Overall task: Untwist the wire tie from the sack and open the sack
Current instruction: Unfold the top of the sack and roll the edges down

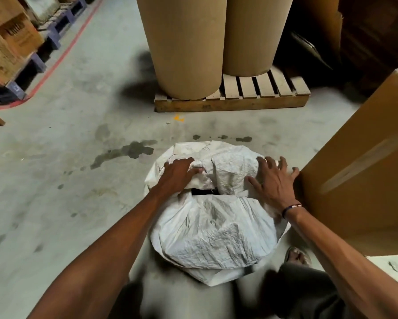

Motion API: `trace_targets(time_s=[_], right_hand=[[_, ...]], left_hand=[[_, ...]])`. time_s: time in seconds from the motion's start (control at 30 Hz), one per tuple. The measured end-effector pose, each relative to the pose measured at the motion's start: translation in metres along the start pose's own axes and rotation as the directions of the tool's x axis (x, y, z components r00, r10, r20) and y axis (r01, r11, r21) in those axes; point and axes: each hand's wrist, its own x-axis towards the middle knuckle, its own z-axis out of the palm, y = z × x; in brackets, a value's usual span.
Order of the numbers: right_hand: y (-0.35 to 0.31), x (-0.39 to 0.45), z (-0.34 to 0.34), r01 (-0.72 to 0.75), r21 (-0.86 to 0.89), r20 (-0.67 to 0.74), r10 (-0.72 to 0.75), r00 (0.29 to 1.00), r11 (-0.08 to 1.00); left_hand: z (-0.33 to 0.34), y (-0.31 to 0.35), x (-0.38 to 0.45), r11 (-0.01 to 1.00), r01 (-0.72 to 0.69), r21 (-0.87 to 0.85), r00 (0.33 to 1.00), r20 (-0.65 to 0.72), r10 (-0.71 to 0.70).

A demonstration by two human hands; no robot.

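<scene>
A white woven sack [214, 231] stands on the concrete floor right in front of me, its top crumpled and folded over. A dark gap [203, 192] shows between the folds near the top. My left hand [177, 173] grips a bunched fold of the sack's top on the left side. My right hand [274, 180] lies flat with fingers spread on the sack's right side, touching the cardboard box beside it. No wire tie is visible.
A large cardboard box [363, 171] stands close on the right. Two tall brown paper rolls [188, 42] stand on a wooden pallet [232, 102] straight ahead. Stacked cartons on blue pallets [11, 42] line the left behind a red floor line. My sandalled foot [297, 255] is by the sack.
</scene>
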Motion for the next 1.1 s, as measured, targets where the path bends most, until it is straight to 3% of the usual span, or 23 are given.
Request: trace_targets(time_s=[0.07,0.13,0.23,0.3,0.4,0.53,0.63,0.77,0.9,0.97,1.1], right_hand=[[0.005,0.009,-0.001,0.051,0.079,-0.05,-0.048,0.998,0.996],[0.01,0.021,-0.006,0.1,0.16,-0.106,-0.084,0.991,0.982],[0.025,0.045,-0.017,0.074,0.372,-0.07,-0.052,0.996,0.925],[0.037,0.057,-0.015,0.002,0.526,-0.057,0.033,0.998,0.85],[0.038,0.053,-0.006,-0.061,0.543,0.003,0.071,0.997,0.838],[0.026,0.047,-0.02,-0.022,0.497,-0.088,0.076,0.993,0.867],[0.018,0.038,-0.031,0.061,0.437,-0.138,0.0,0.99,0.897],[0.006,0.016,-0.023,0.189,0.088,-0.123,-0.178,0.976,0.978],[-0.003,0.004,-0.004,0.203,-0.154,-0.044,-0.212,0.976,0.967],[-0.007,0.004,0.003,0.182,-0.208,-0.032,-0.193,0.981,0.961],[-0.014,0.009,0.008,0.148,-0.236,-0.066,-0.168,0.984,0.961]], left_hand=[[-0.004,0.008,0.013,0.992,-0.015,-0.128,1.0,-0.013,0.014],[-0.014,0.018,0.028,0.96,0.022,-0.278,0.998,0.061,-0.005],[-0.029,0.016,0.054,0.806,0.234,-0.543,0.972,0.106,-0.211],[-0.035,0.005,0.064,0.717,0.326,-0.616,0.943,0.159,-0.292],[-0.032,-0.009,0.067,0.823,0.356,-0.442,0.93,0.078,-0.359],[-0.039,-0.004,0.044,0.921,0.138,-0.365,0.949,-0.218,-0.229],[-0.047,-0.008,-0.003,0.959,0.103,-0.263,0.925,-0.329,-0.189],[-0.033,-0.017,-0.07,0.964,0.236,0.122,0.934,-0.302,-0.191],[0.006,-0.024,-0.096,0.877,0.196,0.44,0.979,-0.141,-0.148],[0.021,-0.027,-0.096,0.83,0.217,0.513,0.976,-0.093,-0.198],[0.032,-0.026,-0.086,0.812,0.214,0.544,0.973,-0.197,-0.125]])
